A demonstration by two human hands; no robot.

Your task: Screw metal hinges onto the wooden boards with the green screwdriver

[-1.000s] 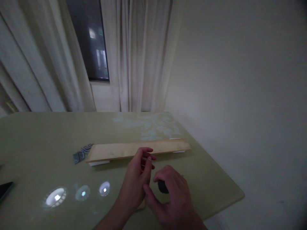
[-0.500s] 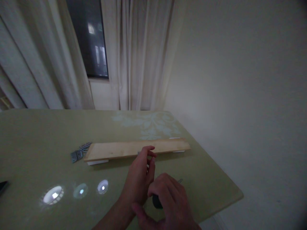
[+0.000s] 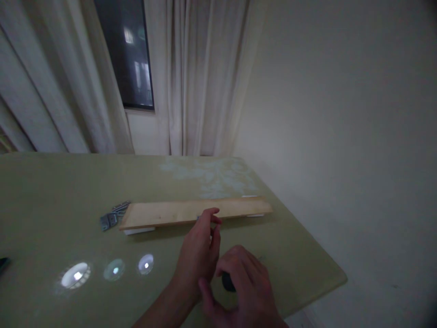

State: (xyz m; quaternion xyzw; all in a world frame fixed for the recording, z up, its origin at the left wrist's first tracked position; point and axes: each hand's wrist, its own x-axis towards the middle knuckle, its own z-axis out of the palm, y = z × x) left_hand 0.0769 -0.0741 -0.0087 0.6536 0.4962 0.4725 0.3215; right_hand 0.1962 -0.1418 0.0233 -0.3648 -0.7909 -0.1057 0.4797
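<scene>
A long pale wooden board (image 3: 177, 211) lies raised on white pieces on the green table. My left hand (image 3: 200, 250) is at the board's front edge, its fingers curled; what they hold, if anything, is hidden. A small bit of metal (image 3: 198, 217) shows beside its knuckles at the board's edge. Close to its right, my right hand (image 3: 244, 282) is wrapped around a screwdriver, whose rounded black handle end (image 3: 228, 282) shows below the fingers. Its thin shaft is faint beyond the hand.
Metal hinges (image 3: 108, 221) and several screws (image 3: 121, 207) lie off the board's left end. A dark object (image 3: 4, 264) sits at the table's left. The table (image 3: 290, 255) borders the wall at right; curtains (image 3: 208, 82) hang behind.
My right hand has shifted slightly to the right with the screwdriver, and its thumb has moved away from my left wrist. My left hand and the board stay nearly still.
</scene>
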